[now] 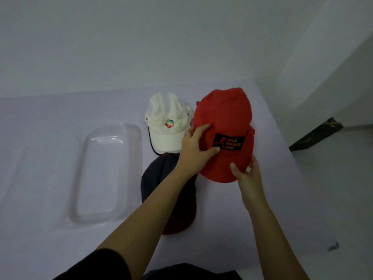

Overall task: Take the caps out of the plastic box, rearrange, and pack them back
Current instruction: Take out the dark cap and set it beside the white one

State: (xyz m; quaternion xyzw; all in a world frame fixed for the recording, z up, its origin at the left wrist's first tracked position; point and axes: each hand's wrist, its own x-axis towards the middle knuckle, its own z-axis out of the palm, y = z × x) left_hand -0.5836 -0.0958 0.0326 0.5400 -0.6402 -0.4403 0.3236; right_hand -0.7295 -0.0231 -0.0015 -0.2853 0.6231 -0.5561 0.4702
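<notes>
One red cap [224, 116] is held lengthwise, crown gripped by the left hand [193, 150], near brim pinched by the right hand [245, 174]. Leftward, nearer the left hand, the box [138, 162] is seen.

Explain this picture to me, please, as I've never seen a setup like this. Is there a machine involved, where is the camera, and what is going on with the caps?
There is no machine here. A person is working with two bare hands. The single picture comes from a wide-angle camera worn on the person's head, looking forward and down, which is why the arms reach in from the bottom edge.

On the pale table lies a clear plastic box with no caps in it. To its right is a white cap with a coloured logo. Nearer the person is a dark cap, partly hidden under the left forearm.

Both hands hold a red cap with a black patch. The left hand grips its crown, and the right hand pinches its brim.
</notes>
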